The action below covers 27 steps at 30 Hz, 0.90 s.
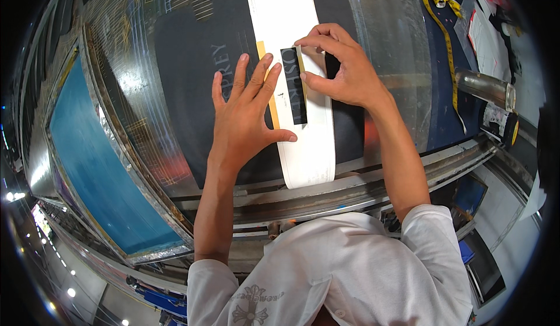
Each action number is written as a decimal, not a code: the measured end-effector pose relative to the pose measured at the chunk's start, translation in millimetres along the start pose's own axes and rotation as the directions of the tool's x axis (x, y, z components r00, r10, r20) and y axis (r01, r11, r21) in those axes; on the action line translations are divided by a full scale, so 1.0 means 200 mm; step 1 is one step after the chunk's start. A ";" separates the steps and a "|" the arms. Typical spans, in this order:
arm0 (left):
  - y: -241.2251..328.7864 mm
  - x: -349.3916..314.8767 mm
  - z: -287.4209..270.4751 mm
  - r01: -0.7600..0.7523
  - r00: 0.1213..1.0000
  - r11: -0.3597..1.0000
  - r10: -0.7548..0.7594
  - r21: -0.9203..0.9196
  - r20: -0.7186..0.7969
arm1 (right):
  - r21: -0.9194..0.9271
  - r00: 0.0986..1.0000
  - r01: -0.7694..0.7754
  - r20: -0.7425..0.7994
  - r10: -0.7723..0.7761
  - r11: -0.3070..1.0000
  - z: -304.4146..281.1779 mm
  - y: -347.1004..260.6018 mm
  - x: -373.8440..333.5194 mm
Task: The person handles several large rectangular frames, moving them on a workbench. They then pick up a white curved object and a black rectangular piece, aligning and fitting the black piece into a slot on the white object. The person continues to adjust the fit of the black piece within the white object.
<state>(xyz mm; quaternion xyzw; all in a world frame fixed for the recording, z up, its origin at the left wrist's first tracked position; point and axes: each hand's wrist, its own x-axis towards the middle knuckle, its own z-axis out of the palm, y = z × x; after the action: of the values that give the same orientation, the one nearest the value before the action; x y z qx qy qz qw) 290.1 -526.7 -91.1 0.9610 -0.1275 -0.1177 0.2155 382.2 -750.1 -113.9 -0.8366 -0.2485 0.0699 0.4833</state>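
A long white card template [293, 11] with a rectangular cut-out lies over dark fabric [186, 63]. Through the window, dark cloth with faint grey lettering [291, 81] shows. My left hand [245, 107] is spread open at the template's left side, fingertips by its yellow edge strip [275, 113] and thumb on the white card below the window. Over the window's right edge is my right hand [344, 66], its thumb and forefinger curved but apart. Their tips touch or nearly touch the edge there; whether they grip it I cannot make out.
A framed blue printing screen [99, 157] stands at the left. The metal worktable [396, 87] has a rail [361, 189] along its near edge, close to my body. At the right are a yellow tape measure [450, 58] and a metal cylinder [484, 90] on dark blue cloth.
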 end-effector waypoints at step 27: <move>-0.02 0.00 0.02 0.016 0.999 1.000 -0.016 0.015 0.031 | -0.036 1.000 -0.015 0.012 0.015 0.999 0.00 -0.01 0.00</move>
<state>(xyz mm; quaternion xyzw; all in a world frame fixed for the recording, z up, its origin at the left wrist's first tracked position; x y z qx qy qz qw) 289.6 -525.2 -95.4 0.9615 -0.1240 -0.1334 0.2056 381.7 -748.8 -113.1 -0.8465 -0.2463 0.0742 0.4662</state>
